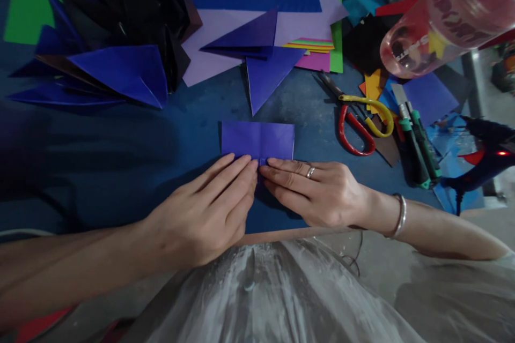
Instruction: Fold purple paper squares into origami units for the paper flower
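A purple sheet of paper [259, 139] lies on the blue table, with a vertical crease down its middle. My left hand [211, 206] is on its lower left part, fingers close together at the paper's near edge. From the other side, my right hand [311, 190], with a ring, has its fingertips on the lower right part. Both sets of fingertips nearly meet at the crease, where a small folded bit shows between them. The paper's lower part is covered by my fingers, and both thumbs are hidden.
Dark folded paper pieces [120, 75] stand at the left. Purple folded triangles [269, 72] lie beyond the sheet. To the right are scissors [362, 118], cutter knives [416, 144], a glue gun [483, 158] with a red light, and a pink bottle [450, 27] over paper scraps.
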Action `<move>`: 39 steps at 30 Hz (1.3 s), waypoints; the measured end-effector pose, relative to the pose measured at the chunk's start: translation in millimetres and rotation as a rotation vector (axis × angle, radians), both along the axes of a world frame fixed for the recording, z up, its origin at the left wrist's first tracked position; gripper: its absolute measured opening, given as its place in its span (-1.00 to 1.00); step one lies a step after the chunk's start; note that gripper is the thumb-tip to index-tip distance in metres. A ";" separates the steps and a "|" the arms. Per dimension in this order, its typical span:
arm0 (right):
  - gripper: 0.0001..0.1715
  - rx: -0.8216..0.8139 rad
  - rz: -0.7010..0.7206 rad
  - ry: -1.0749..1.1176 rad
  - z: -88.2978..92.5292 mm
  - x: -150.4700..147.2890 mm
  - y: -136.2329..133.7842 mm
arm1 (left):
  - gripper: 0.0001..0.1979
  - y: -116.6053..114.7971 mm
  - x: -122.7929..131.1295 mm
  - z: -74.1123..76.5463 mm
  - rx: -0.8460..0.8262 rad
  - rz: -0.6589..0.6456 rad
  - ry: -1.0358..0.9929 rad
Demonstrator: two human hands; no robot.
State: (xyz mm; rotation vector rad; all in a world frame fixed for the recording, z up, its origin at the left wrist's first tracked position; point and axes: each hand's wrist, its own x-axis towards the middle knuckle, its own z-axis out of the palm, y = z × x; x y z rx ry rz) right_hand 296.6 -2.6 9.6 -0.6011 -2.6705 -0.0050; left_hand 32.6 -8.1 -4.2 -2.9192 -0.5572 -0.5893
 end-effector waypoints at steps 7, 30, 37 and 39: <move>-0.71 -0.002 0.009 0.044 -2.6 -0.1 1.8 | -0.73 -0.9 -3.7 0.9 0.059 -0.041 -0.047; -0.70 0.014 0.068 -0.030 -1.4 4.7 -0.4 | -0.73 60.2 -15.6 9.0 -0.567 0.142 -0.134; -0.69 0.051 0.069 -0.031 -0.3 3.7 0.8 | -0.65 64.2 -19.9 5.3 -0.460 0.166 -0.113; -0.69 0.056 0.072 -0.037 -1.0 4.5 0.5 | -0.64 66.0 -20.0 4.3 -0.438 0.139 -0.101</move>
